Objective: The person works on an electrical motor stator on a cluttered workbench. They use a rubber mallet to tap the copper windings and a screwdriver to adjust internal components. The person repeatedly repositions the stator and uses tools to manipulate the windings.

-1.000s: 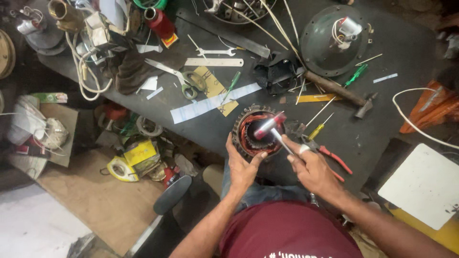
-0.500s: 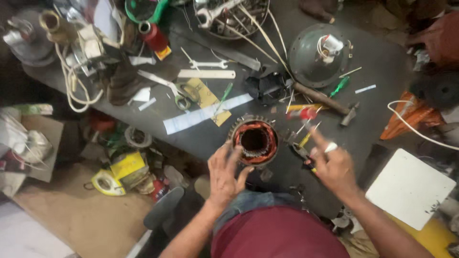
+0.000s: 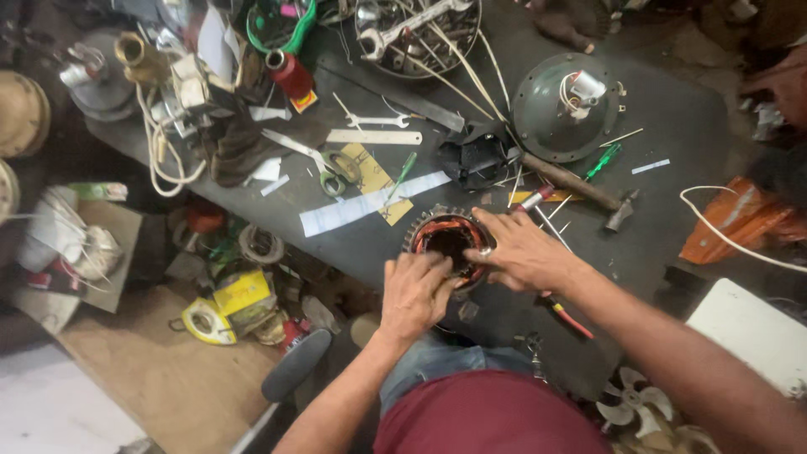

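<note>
A round motor stator (image 3: 443, 233) with copper-red windings lies near the front edge of the dark workbench (image 3: 672, 134). My left hand (image 3: 414, 292) grips its near rim, fingers curled onto the windings. My right hand (image 3: 521, 250) rests on its right side, fingers spread across the rim and reaching into the bore. A hammer (image 3: 580, 187) with a wooden handle lies just beyond my right hand. Red-handled pliers (image 3: 567, 317) lie under my right forearm.
A grey dome-shaped fan housing (image 3: 565, 108) sits at the back right. Scissors (image 3: 324, 164), a green screwdriver (image 3: 398, 179), a white paper strip (image 3: 370, 204), a spanner (image 3: 377, 120) and a bowl of tools (image 3: 418, 34) crowd the bench. Clutter covers the floor at left.
The small hammer I held over the stator a second ago is out of my right hand. Both hands have closed onto the stator rim.
</note>
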